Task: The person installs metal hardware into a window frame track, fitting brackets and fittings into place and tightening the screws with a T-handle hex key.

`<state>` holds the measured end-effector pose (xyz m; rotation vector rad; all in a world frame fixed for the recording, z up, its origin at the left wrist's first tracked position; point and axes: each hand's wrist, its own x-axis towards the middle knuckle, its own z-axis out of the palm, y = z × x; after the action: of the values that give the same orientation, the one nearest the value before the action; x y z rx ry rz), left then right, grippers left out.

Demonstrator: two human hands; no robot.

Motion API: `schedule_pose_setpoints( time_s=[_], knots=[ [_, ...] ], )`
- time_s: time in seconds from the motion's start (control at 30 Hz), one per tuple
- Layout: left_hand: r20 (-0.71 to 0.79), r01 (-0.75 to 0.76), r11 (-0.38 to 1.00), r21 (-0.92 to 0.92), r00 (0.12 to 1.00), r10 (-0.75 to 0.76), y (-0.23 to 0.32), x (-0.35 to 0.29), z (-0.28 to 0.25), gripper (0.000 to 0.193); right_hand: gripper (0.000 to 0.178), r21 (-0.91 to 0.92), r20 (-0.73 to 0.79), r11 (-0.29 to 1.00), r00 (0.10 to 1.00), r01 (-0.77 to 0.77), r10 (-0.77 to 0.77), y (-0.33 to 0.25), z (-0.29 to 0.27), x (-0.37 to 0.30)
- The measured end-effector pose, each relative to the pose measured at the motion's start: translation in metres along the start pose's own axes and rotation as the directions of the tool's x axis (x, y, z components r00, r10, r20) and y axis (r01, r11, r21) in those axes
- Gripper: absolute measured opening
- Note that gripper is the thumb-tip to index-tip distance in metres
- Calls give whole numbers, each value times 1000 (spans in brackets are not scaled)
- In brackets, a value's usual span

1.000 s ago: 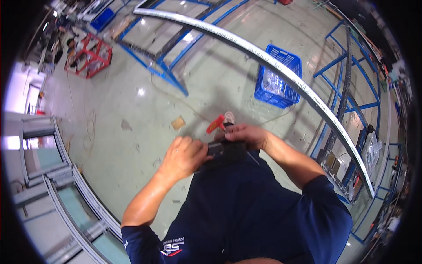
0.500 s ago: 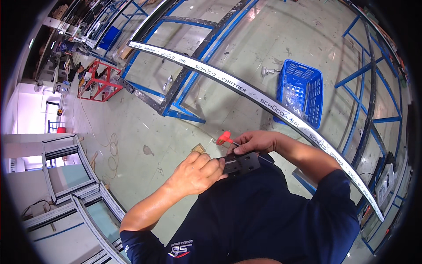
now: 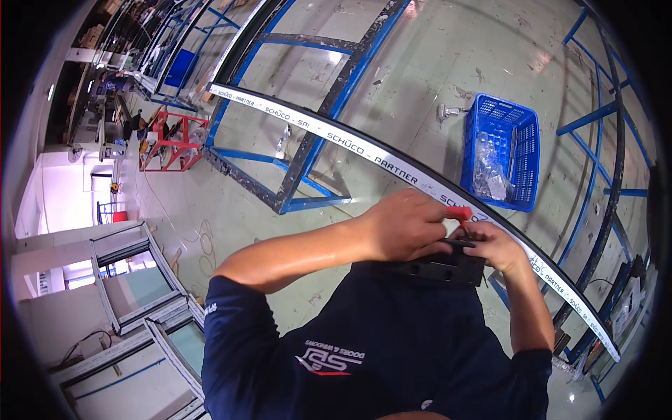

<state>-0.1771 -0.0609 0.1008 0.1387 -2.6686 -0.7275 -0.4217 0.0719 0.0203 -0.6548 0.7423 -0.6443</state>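
My left hand [image 3: 406, 227] reaches across in front of my body, its fingers closed at the red handle [image 3: 458, 213] of a small hand key, perhaps a hex key. The key's tip is hidden among my fingers. Just below lies a black rectangular hardware block [image 3: 448, 271] with holes in its face, held close against my dark shirt. My right hand [image 3: 498, 246] grips the block's right end, with thumb and fingers bent near the key.
A long curved profile with white printed film [image 3: 350, 143] crosses just beyond my hands, over blue-and-black metal racks [image 3: 301, 161]. Past it, a blue plastic crate [image 3: 504, 150] holds clear bags. Framed window panels [image 3: 140, 280] stand at left; a red stand [image 3: 171, 143] is farther back.
My left hand has moved from the block's left end to the red handle, which my right hand held before. My right hand now grips the block. Both hands and block sit farther right.
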Motion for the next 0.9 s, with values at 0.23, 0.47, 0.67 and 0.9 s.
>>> schedule_pose_setpoints(
  time_s=[0.23,0.47,0.67,0.9],
  knots=[
    [37,-220,939,-264,971,238,-55,44,-3,27,47,100,-395,992,918,79,-34,-24,10,-13],
    [141,-364,912,-191,909,392,-89,41,-5,22,45,177,-437,982,899,59,24,-39,6,13],
    [30,-513,853,-98,855,518,-103,44,-11,18,43,201,-502,978,863,50,59,-53,11,24],
    [156,-506,842,-188,831,535,-98,45,-34,8,46,-101,-271,995,962,1,-28,-59,-6,38]
  ],
)
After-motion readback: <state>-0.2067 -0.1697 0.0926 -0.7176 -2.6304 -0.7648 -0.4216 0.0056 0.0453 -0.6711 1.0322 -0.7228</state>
